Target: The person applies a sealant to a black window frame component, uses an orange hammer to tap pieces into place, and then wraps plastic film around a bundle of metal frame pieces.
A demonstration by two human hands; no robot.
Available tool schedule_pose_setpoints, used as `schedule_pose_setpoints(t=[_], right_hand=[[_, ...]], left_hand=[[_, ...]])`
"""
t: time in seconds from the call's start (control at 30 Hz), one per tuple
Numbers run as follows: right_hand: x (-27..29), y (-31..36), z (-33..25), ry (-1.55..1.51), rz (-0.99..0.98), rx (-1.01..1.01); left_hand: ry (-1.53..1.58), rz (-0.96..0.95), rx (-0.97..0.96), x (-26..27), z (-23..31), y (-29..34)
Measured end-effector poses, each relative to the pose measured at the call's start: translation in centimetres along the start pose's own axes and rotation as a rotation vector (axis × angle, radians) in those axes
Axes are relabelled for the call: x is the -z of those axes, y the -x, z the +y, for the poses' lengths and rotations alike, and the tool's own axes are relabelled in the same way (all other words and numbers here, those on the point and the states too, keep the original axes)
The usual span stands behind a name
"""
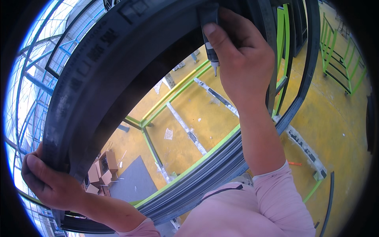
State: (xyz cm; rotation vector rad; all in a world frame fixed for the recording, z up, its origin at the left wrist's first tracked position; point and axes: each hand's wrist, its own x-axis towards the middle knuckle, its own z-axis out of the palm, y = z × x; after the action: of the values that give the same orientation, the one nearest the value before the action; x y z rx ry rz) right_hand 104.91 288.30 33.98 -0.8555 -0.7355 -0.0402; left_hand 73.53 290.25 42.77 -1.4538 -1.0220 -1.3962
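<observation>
A wide dark grey frame profile [89, 75] with printed film on its face arches across the upper left, curved by the lens. My left hand [55, 183] is closed around its lower left end, the thumb lying over the near side. Up at the top, my right hand [248, 59] is wrapped round a dark squeeze tube [212, 49]. The tube's pale, narrow nozzle points downward, and its upper end overlaps the dark profile in the view. Whether the tube touches the profile I cannot tell.
A green rack [148, 136] with wrapped crossbars stands on the yellow floor below. Long dark profiles [197, 177] lie stacked along its near side. Opened cardboard boxes [103, 168] and a grey mat [134, 179] are at lower left. Another green rack [335, 59] stands far right.
</observation>
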Motion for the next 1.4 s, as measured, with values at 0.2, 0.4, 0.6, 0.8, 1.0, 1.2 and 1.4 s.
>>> schedule_pose_setpoints(t=[0.2, 0.4, 0.6, 0.8, 1.0, 1.2, 1.4], right_hand=[[-0.2, 0.1, -0.3, 0.015, -0.015, 0.026], [-0.2, -0.3, 1.5, 0.067, -0.018, 0.117], [-0.4, -0.3, 1.0, 0.146, 0.009, 0.231], [0.1, 0.3, 1.3, 0.231, -0.016, 0.155], [0.2, 0.4, 1.6, 0.288, -0.023, 0.218], [1.1, 2.3, 0.8, 0.011, -0.463, 0.127], [2.5, 2.2, 2.2, 0.281, -0.461, 0.482]], left_hand=[[0.01, -0.005, 0.005, 0.0, -0.2, 0.0], [0.016, 0.007, 0.021, -0.2, 0.1, 0.2], [0.029, 0.005, 0.019, -0.2, 0.0, 0.0], [0.032, -0.005, 0.013, -0.1, 0.1, 0.2], [0.033, -0.014, 0.034, -0.2, 0.3, 0.2], [0.016, -0.025, 0.042, 0.0, 0.3, 0.4], [-0.002, -0.015, -0.004, 0.0, 0.6, 0.3]])
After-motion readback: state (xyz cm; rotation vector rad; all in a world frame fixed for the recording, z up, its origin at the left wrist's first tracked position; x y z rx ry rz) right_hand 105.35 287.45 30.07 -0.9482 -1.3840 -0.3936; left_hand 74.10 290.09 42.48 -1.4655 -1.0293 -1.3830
